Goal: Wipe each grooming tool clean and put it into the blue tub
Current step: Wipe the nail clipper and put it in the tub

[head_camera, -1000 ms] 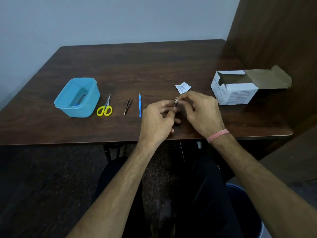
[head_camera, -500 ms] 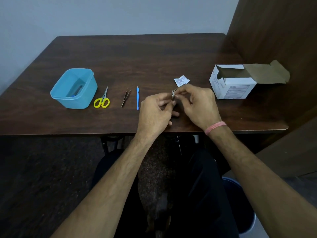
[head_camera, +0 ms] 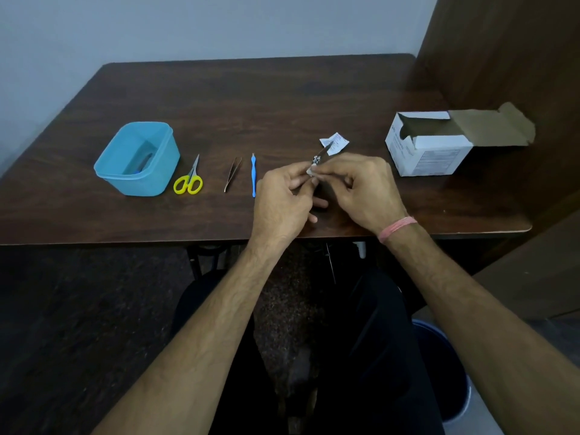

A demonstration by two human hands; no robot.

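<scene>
I see a row of things along the surface [head_camera: 282, 98] toward its left edge: blue tub [head_camera: 138, 158], scissors [head_camera: 189, 178], tweezers [head_camera: 233, 174], blue stick [head_camera: 253, 174]. The back half is bare. An open box [head_camera: 430, 149] stands near the right edge, a torn wrapper [head_camera: 336, 142] beside the middle.

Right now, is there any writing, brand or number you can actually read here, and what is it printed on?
None can be read.
White cardboard box: printed lines on its front and side, too blurred.
Torn white packet on the table: tiny print, too small.
</scene>
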